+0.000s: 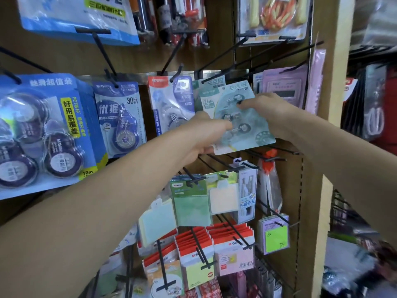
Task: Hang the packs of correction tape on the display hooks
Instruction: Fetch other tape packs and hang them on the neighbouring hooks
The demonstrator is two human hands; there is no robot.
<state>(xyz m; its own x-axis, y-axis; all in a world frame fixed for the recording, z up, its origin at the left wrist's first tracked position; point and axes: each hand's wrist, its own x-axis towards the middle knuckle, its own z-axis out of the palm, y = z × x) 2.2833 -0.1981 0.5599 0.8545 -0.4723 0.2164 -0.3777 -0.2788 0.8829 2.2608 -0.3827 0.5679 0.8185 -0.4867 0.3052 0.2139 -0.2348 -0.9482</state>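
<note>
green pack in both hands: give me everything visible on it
The green pack is a pale teal card with a clear plastic blister holding several round, dark-hubbed tape dispensers. It looks glossy, is blurred, and tilts with its top leaning left. The left hand holds its lower left edge; the right hand pinches its upper right. It sits in front of a similar hanging pack and is not plainly on a hook.

Even indoor light, glare on plastic packs (38,130), blurred, bowed frame edges
</note>
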